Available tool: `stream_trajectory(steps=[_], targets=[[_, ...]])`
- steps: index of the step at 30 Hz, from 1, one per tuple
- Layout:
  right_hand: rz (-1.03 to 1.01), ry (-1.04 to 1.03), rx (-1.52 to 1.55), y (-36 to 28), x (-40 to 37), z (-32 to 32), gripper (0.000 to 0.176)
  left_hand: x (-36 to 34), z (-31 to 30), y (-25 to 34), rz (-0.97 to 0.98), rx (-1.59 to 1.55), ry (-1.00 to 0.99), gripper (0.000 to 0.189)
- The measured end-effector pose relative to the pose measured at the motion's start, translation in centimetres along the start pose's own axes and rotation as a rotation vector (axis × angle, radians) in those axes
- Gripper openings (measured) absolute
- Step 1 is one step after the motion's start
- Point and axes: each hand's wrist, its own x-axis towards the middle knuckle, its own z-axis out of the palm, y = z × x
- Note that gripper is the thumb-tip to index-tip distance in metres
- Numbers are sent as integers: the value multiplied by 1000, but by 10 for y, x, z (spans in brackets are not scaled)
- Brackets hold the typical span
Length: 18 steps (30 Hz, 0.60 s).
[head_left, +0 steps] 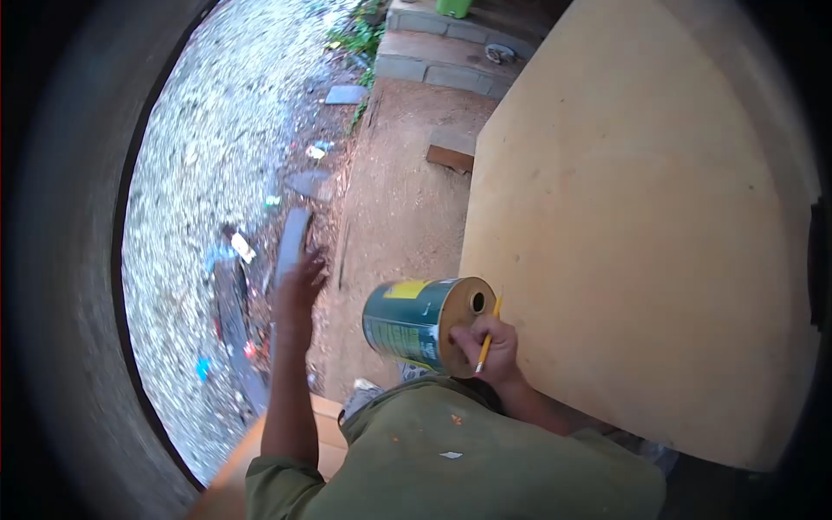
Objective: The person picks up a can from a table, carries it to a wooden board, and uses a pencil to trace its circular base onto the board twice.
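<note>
A green and yellow metal can [403,319] is tilted on its side in front of my body, its top with a round dark opening facing right. My right hand [494,347] is closed at the can's top, with a yellow pencil [485,347] held between the fingers. My left hand [303,276] is raised to the left of the can, apart from it, fingers spread and somewhat blurred, with nothing seen in it. Just right of the can lies a large pale wooden board [641,225].
Gravel [208,156] covers the ground at left, with scattered litter and dark planks [293,238] beside it. Packed dirt [407,199] lies between gravel and board. A brick piece [450,159] and block steps [433,74] are farther off.
</note>
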Motion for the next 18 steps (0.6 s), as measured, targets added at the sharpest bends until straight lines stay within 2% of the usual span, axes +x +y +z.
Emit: stream_trajectory(steps=[3, 4, 5, 7, 8, 9, 10, 11, 13, 14, 15, 17, 18], targets=[[12, 18, 133, 11, 72, 12, 40, 71, 57, 17, 34, 594, -473, 53], [29, -7, 138, 19, 92, 17, 45, 90, 72, 31, -262, 660, -577, 55], [14, 14, 161, 32, 118, 26, 45, 127, 67, 20, -283, 804, -728, 58], [-75, -146, 273, 52, 187, 32, 45, 198, 56, 17, -331, 688, -730, 61], [-84, -161, 301, 54, 217, 38, 45, 230, 46, 18, -339, 714, -743, 61], [-81, -136, 312, 54, 244, 41, 45, 263, 37, 19, -488, 749, -746, 60], [-92, -204, 347, 50, 279, 40, 46, 301, 35, 24, -614, 779, -741, 58], [-109, -271, 377, 43, 297, 39, 46, 320, 29, 28, -593, 797, -753, 58], [-98, -262, 369, 41, 352, 36, 46, 373, 24, 33, -494, 544, -914, 47], [-166, -292, 314, 46, 378, 31, 46, 393, 31, 29, -763, 266, -673, 44], [-232, -321, 260, 53, 401, 26, 45, 411, 38, 28, -771, 102, -601, 47], [-234, -302, 235, 69, 440, 19, 49, 460, 29, -24, -808, -555, -627, 55], [-221, -257, 187, 73, 443, 20, 48, 451, 59, -7, -806, -768, -610, 57]])
